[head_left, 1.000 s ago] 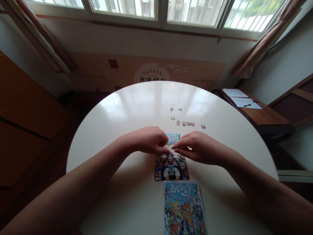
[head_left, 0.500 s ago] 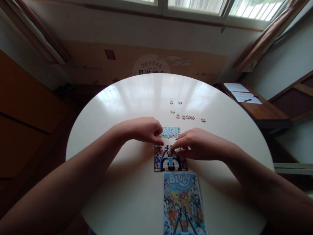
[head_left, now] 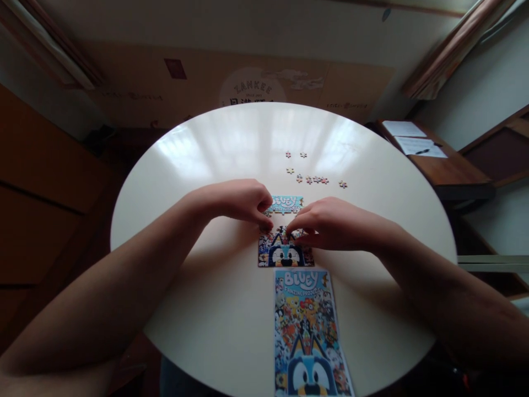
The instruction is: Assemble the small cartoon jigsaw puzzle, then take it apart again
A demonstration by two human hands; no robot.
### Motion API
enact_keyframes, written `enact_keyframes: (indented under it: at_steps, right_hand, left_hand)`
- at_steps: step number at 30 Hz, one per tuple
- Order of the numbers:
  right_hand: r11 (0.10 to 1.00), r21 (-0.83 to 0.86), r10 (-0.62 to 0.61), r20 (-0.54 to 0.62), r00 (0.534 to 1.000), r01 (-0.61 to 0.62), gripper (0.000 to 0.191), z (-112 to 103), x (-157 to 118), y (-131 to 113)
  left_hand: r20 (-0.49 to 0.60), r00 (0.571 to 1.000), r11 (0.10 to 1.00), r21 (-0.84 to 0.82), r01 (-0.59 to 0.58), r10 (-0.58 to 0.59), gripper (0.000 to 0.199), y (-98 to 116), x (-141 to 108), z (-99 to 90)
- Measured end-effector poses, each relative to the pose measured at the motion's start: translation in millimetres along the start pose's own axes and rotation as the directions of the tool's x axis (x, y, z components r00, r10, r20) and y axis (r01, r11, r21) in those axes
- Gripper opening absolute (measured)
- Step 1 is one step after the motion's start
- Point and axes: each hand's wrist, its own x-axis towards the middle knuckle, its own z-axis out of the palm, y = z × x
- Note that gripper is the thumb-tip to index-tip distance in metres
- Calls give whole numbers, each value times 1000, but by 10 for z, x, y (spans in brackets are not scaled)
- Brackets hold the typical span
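The partly assembled Bluey jigsaw (head_left: 285, 256) lies on the white table (head_left: 210, 309) between the curled left hand (head_left: 248, 200) and right hand (head_left: 330, 223), whether pinching anything I cannot tell, with the matching printed sheet (head_left: 309, 325) just nearer, probably for easy comparing.

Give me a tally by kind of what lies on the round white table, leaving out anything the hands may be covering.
Loose puzzle pieces: 8
Partly assembled puzzle, top and lower sections counted together: 1
Printed picture sheet: 1
Total: 10
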Motion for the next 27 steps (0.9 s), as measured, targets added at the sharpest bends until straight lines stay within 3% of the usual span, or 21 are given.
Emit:
enact_keyframes:
  at_steps: [16,27]
  right_hand:
    - [998,-15,56,-56,997,-56,13,-28,-40,76]
    - [999,38,31,-16,999,-30,24,-16,13,8]
  left_hand:
    - [0,1000,1000,6,24,-24,37,9,-53,-35]
    - [-21,1000,1000,7,-12,12,38,12,-60,-9]
